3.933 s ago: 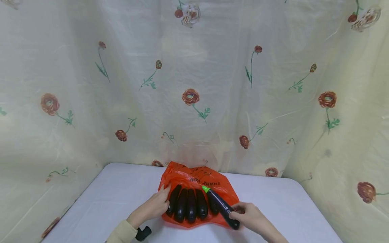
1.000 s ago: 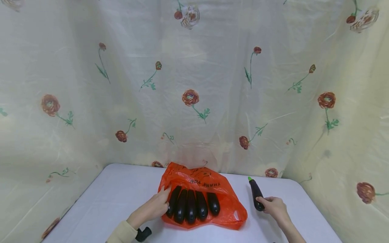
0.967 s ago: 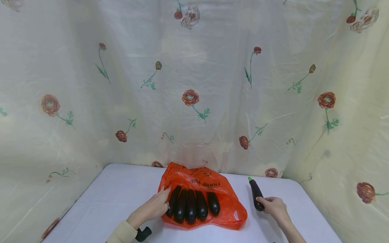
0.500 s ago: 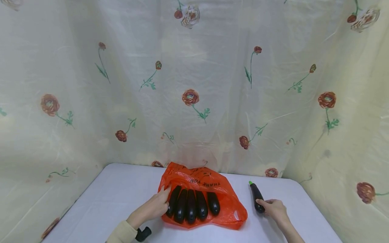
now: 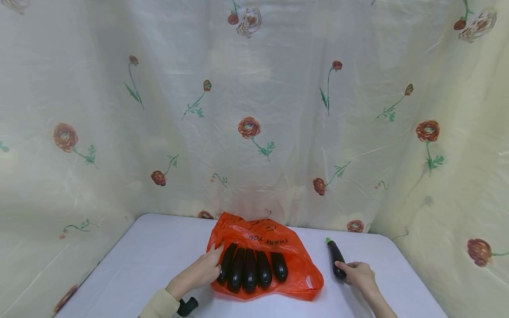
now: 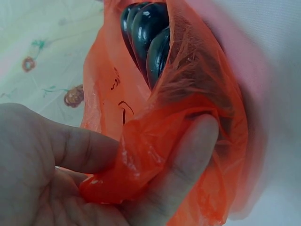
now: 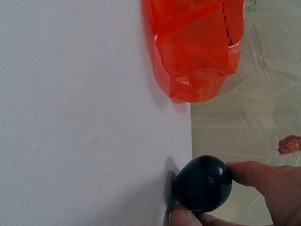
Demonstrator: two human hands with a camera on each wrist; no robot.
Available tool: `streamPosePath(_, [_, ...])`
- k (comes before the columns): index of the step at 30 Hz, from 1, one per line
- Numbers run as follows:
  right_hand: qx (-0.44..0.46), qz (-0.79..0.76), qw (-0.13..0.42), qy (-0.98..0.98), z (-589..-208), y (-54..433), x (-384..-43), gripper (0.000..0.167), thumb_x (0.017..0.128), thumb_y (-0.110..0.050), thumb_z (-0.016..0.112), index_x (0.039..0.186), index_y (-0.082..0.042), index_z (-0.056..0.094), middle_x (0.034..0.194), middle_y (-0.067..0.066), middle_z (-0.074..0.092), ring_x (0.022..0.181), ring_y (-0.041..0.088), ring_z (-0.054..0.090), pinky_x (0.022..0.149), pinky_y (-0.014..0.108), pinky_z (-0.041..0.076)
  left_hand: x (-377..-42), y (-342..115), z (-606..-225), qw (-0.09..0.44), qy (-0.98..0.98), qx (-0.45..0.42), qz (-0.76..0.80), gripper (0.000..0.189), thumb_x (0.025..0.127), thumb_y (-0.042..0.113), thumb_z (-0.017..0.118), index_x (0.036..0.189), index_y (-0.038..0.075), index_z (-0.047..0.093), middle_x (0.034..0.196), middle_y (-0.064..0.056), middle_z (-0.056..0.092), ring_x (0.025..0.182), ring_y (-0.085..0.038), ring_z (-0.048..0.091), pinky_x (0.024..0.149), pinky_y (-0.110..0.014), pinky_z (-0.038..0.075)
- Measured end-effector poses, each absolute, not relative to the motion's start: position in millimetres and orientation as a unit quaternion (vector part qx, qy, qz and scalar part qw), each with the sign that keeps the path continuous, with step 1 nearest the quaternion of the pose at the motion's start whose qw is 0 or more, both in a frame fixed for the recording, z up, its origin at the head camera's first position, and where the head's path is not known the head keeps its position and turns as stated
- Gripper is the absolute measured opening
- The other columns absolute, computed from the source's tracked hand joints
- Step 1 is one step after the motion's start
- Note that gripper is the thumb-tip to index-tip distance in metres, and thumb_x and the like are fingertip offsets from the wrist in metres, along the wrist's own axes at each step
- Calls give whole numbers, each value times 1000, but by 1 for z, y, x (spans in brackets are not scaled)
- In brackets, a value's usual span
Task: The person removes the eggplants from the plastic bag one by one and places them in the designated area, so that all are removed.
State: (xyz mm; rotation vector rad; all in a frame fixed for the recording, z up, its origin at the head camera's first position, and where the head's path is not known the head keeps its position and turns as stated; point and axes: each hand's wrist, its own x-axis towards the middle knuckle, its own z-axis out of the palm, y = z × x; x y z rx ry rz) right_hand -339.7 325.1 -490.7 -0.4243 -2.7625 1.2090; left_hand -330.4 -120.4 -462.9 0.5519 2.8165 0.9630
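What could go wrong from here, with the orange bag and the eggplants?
The eggplant held by the right hand looks smooth and rounded, so it might roll on the white table if let go. The left hand pinches the thin orange bag; a hard pull might tear it or shift the five eggplants at its opening.

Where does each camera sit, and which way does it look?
Head: on the head, looking forward and down at a white table and flowery curtain; left hand and right hand show.
Left wrist: looks from that wrist at the red bag and eggplants inside; the left hand grips the bag.
Right wrist: looks from that wrist at the held eggplant; part of the right hand shows.
All share the bag.
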Motion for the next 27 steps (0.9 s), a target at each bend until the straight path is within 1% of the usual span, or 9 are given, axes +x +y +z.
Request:
streamPosePath(3, [-141,389,48,-909,-490,325,-340,66,84,-43,66,109,17,62,63,7,67,62,15,61,59,27,43,-330,-120,-463,58,929,180,319,65,92,4,48,151,-4,23,157,-23,23,138,-40,35,109,-61,29])
streamPosePath(8, [-142,388,46,-910,-489,323,-340,65,84,-44,67,107,16,64,63,7,67,60,14,61,58,27,43,-330,-119,-461,59,929,175,320,65,92,4,49,151,-4,23,157,-23,24,138,-40,36,109,-60,30])
streamPosePath(15, [-146,395,40,-906,-490,322,-340,63,83,-44,69,104,16,65,64,6,67,61,15,61,56,26,43,-329,-118,-460,66,929,170,322,64,92,4,49,150,-4,24,157,-24,23,140,-43,30,109,-61,28])
streamPosePath(21, [-142,391,46,-908,-492,322,-340,61,83,-44,68,101,14,67,64,5,67,61,14,60,56,26,41,-329,-119,-460,66,929,170,322,64,92,4,48,150,-4,23,157,-24,23,139,-42,32,109,-61,29])
streamPosePath(27, [-137,374,64,-915,-491,321,-340,60,83,-46,67,99,12,69,67,7,69,62,14,60,57,27,40,-329,-119,-460,62,930,169,320,64,92,4,48,150,-5,24,156,-25,23,138,-42,34,108,-60,30])
